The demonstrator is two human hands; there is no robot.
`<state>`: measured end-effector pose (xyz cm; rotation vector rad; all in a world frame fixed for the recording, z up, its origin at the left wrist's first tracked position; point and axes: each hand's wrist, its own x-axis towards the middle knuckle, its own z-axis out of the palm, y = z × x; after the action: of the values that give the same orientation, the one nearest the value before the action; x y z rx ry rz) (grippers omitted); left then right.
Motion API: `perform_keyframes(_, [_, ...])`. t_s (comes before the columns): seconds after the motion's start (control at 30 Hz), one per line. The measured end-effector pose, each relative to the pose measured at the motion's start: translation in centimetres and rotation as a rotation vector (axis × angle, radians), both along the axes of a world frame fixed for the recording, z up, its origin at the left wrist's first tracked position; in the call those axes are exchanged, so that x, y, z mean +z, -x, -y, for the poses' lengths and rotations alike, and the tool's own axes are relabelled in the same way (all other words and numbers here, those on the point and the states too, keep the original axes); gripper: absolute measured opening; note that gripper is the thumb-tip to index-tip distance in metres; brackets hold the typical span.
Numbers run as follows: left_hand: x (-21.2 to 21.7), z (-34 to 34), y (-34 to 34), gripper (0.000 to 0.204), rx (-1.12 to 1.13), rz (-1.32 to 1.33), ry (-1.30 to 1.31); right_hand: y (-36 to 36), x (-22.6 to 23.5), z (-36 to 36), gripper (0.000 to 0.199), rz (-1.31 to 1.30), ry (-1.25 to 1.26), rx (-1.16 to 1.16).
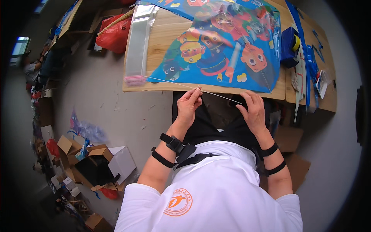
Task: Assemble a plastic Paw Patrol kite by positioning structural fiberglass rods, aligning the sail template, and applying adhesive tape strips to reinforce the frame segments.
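Note:
A thin, pale rod slants across the table's front edge, its left end above the clear plastic bags. My left hand is closed, pinching it between thumb and fingertips near its middle. Close to the rod's right end, my right hand has its thumb and fingers apart, curved around the tip without visibly gripping it. Beyond both hands a blue, thin sheet printed with colourful cartoon figures lies spread on the wooden table; thin lines like rods run across its right part.
Flat clear bags are stacked at the table's left end. A blue tape dispenser and a white tray stand on the right. Cardboard boxes and plastic scraps litter the floor at left. A red bag is beside the table.

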<state>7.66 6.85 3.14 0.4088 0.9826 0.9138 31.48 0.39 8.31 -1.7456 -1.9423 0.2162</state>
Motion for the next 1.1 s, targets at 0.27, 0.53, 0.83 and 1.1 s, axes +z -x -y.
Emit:
perform_keyframes(0.27, [-1.1, -1.1, -2.2, 0.03, 0.01, -0.039, 0.052, 5.3, -4.9, -7.8, 0.019, -0.21, 0.025, 0.135])
perform_keyframes(0.53, [-2.7, -2.5, 3.5, 0.012, -0.069, -1.438, -0.923, 6.2, -8.6, -11.1, 0.016, -0.042, -0.038, 0.126])
perform_keyframes(0.83, [-2.4, -4.7, 4.7, 0.05, -0.234, -1.629, -1.071, 7.7, -9.1, -11.3, 0.018, -0.091, -0.028, 0.039])
perform_keyframes(1.1, [-4.2, -5.1, 7.5, 0.055, -0.224, -1.799, -0.864, 6.8, -9.5, -10.6, 0.016, -0.132, -0.042, 0.034])
